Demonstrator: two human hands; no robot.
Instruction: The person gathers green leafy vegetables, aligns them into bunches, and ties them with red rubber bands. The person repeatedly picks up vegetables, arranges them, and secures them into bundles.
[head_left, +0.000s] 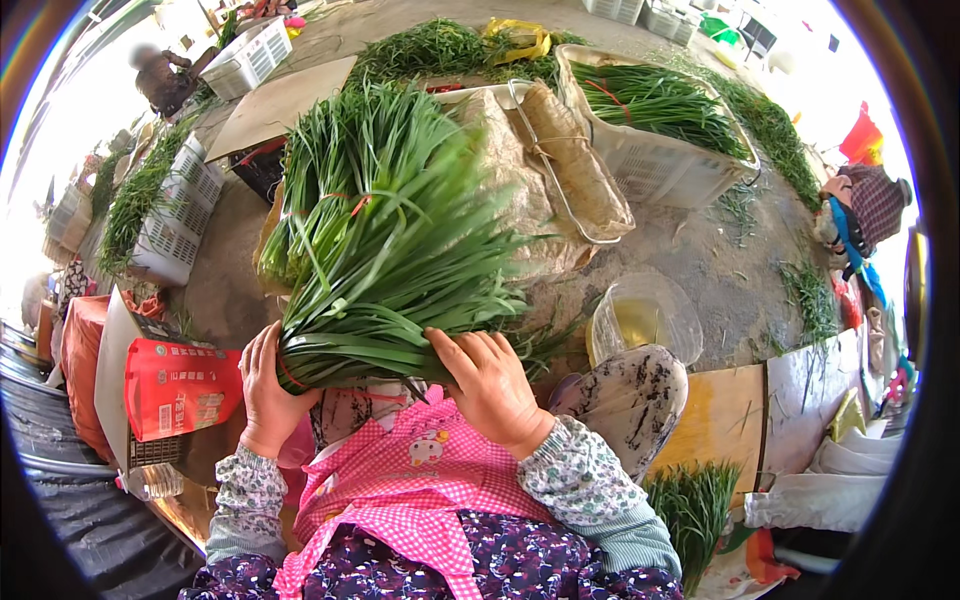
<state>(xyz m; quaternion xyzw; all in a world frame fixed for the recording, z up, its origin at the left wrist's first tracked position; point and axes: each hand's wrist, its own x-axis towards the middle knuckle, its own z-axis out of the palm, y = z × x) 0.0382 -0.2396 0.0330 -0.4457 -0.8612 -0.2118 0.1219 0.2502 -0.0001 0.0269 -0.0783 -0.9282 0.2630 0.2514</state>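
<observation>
A large bunch of garlic chives (405, 300) lies across in front of my lap, its leafy tips fanned up and right and partly blurred. My left hand (271, 382) grips its left end, beside a red band that circles the stalks. Across the lower leaves, my right hand (487, 386) holds the bunch with fingers curled over it; the thumb side is partly hidden. Just beyond lie more chive bundles (337, 157), tied with red bands and stacked on a tan sheet. Part of that stack is hidden behind the held bunch.
A white crate (660, 169) lined with chives stands at the upper right, beside a brown woven sack (577, 172). A clear plastic tub (645, 315) sits right of my hands. At left are a red printed bag (180, 390) and a white crate (180, 217). Another person (161, 79) sits far left.
</observation>
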